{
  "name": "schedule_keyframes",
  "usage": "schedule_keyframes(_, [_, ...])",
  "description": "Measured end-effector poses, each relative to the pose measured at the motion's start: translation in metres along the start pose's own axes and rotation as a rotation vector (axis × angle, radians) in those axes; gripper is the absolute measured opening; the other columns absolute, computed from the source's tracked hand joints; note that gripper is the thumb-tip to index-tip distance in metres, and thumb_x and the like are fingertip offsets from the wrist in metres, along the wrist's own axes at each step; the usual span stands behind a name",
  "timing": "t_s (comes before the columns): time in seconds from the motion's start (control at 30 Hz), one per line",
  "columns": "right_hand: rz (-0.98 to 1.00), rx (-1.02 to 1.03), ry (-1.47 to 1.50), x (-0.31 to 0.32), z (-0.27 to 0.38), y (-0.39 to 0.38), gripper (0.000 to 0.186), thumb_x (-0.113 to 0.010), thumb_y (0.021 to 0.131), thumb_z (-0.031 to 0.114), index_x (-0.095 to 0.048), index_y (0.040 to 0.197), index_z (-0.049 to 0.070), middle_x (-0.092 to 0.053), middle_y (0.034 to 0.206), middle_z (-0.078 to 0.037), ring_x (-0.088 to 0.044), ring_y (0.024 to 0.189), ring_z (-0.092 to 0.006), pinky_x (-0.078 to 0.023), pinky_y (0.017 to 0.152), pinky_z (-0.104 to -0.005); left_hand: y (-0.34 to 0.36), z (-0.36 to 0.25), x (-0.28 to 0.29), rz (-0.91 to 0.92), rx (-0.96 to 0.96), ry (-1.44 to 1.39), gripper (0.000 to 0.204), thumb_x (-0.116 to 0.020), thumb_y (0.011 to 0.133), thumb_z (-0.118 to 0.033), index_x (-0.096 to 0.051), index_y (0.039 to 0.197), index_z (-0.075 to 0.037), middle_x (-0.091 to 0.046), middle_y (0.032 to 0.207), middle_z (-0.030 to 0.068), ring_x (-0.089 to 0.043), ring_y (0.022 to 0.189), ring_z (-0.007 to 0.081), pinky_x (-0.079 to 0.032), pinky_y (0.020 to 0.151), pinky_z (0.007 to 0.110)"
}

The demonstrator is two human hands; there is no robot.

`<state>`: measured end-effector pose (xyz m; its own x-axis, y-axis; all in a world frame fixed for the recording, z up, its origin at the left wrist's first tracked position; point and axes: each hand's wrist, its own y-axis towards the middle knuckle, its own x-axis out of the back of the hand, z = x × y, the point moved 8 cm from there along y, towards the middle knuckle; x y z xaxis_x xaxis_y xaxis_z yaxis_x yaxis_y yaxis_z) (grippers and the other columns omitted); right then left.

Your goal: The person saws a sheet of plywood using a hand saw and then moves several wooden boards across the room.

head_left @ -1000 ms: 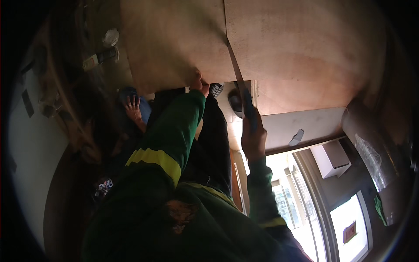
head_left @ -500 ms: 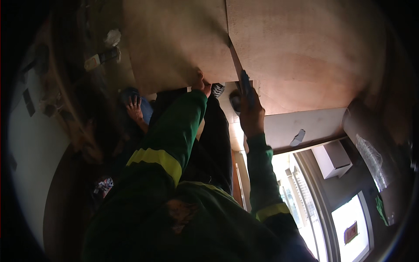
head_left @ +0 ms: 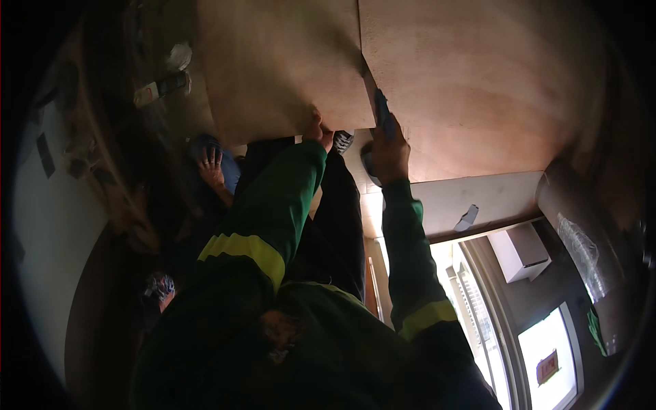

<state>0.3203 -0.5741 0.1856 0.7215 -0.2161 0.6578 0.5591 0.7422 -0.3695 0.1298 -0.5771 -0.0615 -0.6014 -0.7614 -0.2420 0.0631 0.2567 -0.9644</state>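
Observation:
My right hand (head_left: pixel 392 156) is wrapped round the blue handle of a handsaw (head_left: pixel 370 80). Its blade lies in a straight cut that runs away from me through a pale brown plywood sheet (head_left: pixel 465 82). At the near edge of the left part of that plywood, my left hand (head_left: pixel 319 131) grips the board, thumb on top; the other fingers are mostly hidden. Both my arms wear green sleeves with yellow bands. The saw's teeth and the underside of the board cannot be seen.
Another person's hand (head_left: pixel 211 167) rests on a blue-clothed knee at the left. A patterned shoe (head_left: pixel 343 141) shows under the board's edge. A plastic-wrapped roll (head_left: pixel 581 253) stands at the right, near a white box (head_left: pixel 519 251) and bright windows. The left side is dim and cluttered.
My right hand has pushed the saw forward, away from me, along the cut. My left hand stays on the board's edge. The other person's hand remains on the knee.

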Motion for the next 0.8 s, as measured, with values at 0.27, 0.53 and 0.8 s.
schedule_keyframes(0.27, [0.060,-0.087,0.052,0.072,0.017,-0.127,0.047,-0.057,0.097,0.005,-0.049,0.143,-0.001,-0.069,0.116,-0.029,-0.070,0.109,-0.0412,-0.060,0.084,-0.0441,-0.004,0.006,0.006,-0.038,0.016,-0.013,0.048,-0.067,0.100,-0.020,-0.049,0.143,-0.011,-0.055,0.142,0.0074,-0.052,0.133,0.0286,-0.046,0.114,0.052])
schedule_keyframes(0.53, [-0.034,0.032,0.041,0.002,-0.018,-0.001,0.044,-0.058,0.100,0.020,-0.053,0.138,0.001,-0.071,0.101,-0.029,-0.071,0.088,-0.0459,-0.057,0.073,-0.0498,0.001,0.008,0.002,-0.036,0.033,-0.044,0.055,-0.071,0.097,-0.018,-0.046,0.146,-0.011,-0.053,0.145,0.0081,-0.050,0.135,0.0291,-0.044,0.114,0.055])
schedule_keyframes(0.8, [0.039,-0.116,0.016,0.075,0.013,-0.135,0.045,-0.059,0.098,0.010,-0.051,0.142,0.001,-0.072,0.103,-0.027,-0.073,0.096,-0.0411,-0.058,0.073,-0.0433,0.007,0.004,0.017,-0.052,0.023,-0.038,0.051,-0.070,0.097,-0.019,-0.049,0.143,-0.014,-0.055,0.143,0.0064,-0.050,0.136,0.0273,-0.043,0.116,0.052])
